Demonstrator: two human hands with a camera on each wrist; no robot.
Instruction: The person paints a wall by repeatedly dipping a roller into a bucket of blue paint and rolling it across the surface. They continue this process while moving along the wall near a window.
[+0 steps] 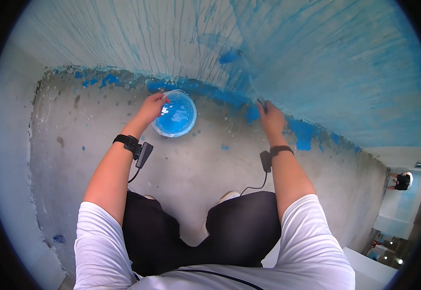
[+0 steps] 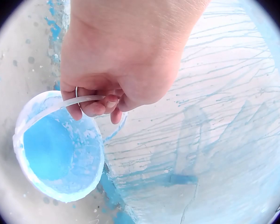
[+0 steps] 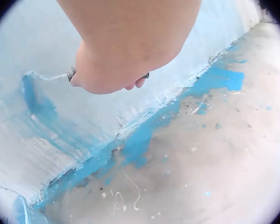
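My left hand holds the pale handle of a white bucket, fingers curled round it. Bright blue liquid lies in the bucket. My right hand grips the dark handle of a paint roller, mostly hidden by the palm. From it a thin metal rod runs to the blue roller head, which is against the wall.
The wall carries blue streaks and drips. Blue patches run along the base of the wall on the grey floor. A person is far off at the right. A white wall stands at the left.
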